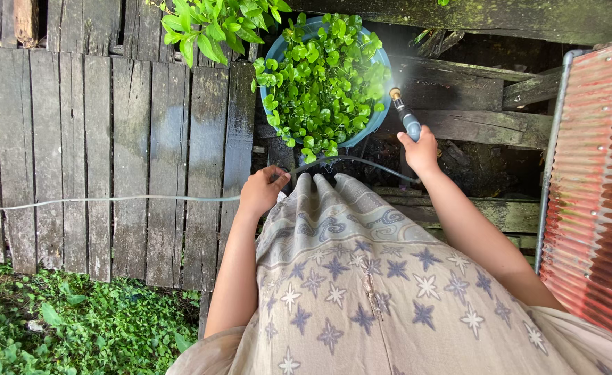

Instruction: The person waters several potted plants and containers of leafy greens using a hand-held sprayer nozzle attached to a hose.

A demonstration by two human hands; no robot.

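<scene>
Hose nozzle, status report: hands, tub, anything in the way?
Right hand grips hose nozzle, aimed at blue tub of green plants. Left hand holds hose line trailing across wooden planks. Nothing between nozzle and tub.

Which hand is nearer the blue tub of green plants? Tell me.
The right hand. It grips the hose nozzle just beside the blue tub's rim, spraying toward the plants. The left hand holds the thin hose lower down, below the tub.
</scene>
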